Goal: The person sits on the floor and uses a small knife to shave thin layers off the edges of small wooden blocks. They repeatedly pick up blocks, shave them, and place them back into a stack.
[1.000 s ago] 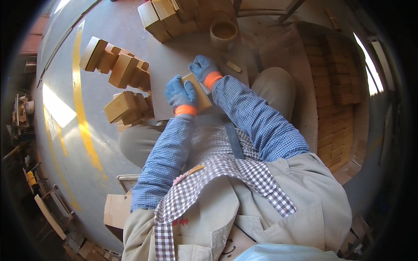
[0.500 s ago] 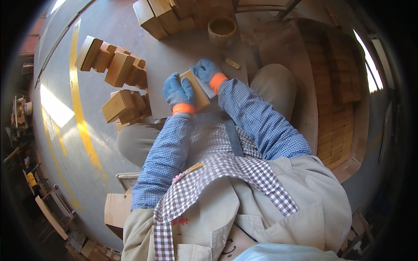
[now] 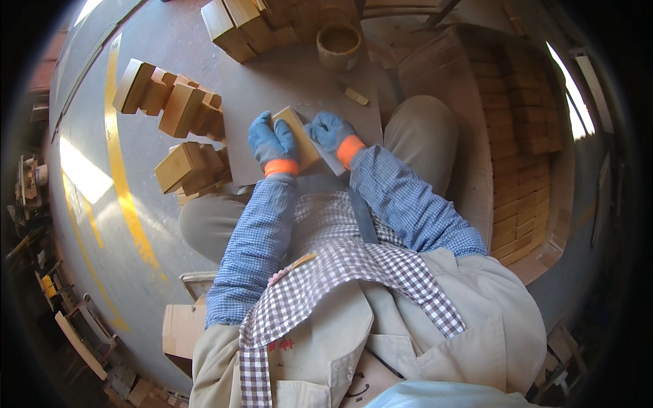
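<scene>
On the grey work surface (image 3: 248, 88) before me lies a flat, light wooden block (image 3: 299, 136), set at a slant. My left hand (image 3: 273, 141), in a blue glove with an orange cuff, grips its left edge, thumb over the top. My right hand (image 3: 329, 130), gloved alike, is closed on a thin whitish-grey sheet (image 3: 330, 160) against the block's right side. What the sheet is made of cannot be made out. Beyond my right hand rests a small light wooden piece (image 3: 356, 96).
A round pot (image 3: 339, 46) stands at the far side, beside stacked wooden blocks (image 3: 248, 27). More blocks (image 3: 182, 109) are piled left of the surface. To the right, a large cardboard box (image 3: 476, 170) holds rows of blocks. My knees flank the surface.
My right hand has slid toward me along the block's right side with the sheet. My left hand keeps its grip on the block. The whole view has shifted slightly.
</scene>
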The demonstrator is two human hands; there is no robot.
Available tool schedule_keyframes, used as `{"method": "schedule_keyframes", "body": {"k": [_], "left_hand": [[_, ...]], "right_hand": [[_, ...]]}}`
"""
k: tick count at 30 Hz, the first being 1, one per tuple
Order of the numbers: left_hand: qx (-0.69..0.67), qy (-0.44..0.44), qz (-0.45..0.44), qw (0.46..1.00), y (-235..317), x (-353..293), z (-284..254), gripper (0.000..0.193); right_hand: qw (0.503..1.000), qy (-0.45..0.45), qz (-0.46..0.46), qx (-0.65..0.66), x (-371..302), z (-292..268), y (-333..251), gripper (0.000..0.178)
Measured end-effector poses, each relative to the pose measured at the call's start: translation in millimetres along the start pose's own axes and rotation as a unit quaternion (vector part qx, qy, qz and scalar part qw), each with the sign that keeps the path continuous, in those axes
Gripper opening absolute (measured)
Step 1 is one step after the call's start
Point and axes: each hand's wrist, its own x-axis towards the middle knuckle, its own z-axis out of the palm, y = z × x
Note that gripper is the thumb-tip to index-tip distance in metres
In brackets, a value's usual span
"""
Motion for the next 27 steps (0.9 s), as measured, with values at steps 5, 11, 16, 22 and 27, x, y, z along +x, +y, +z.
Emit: {"method": "schedule_keyframes", "body": {"k": [5, 11, 16, 22, 27], "left_hand": [[-0.133, -0.024, -0.093, 0.987, -1, -2, 0, 0.038], [0.020, -0.021, -0.161, 0.987, -6, -24, -36, 0.049], [0.162, -0.008, 0.013, 0.987, 2, -38, -48, 0.052], [0.122, -0.078, 0.144, 0.979, 12, -11, -33, 0.025], [0.119, -0.093, 0.167, 0.974, 8, -13, -34, 0.025]], "right_hand": [[1.000, -0.007, 0.003, -0.002, -85, -9, 17, 0.022], [0.996, 0.079, -0.023, 0.017, -36, -11, 7, 0.021], [0.996, 0.074, -0.044, 0.015, -34, -14, 10, 0.021], [0.987, 0.131, -0.070, -0.054, -67, -7, 12, 0.020], [0.962, 0.193, -0.142, -0.134, -44, -2, 0, 0.020]]}}
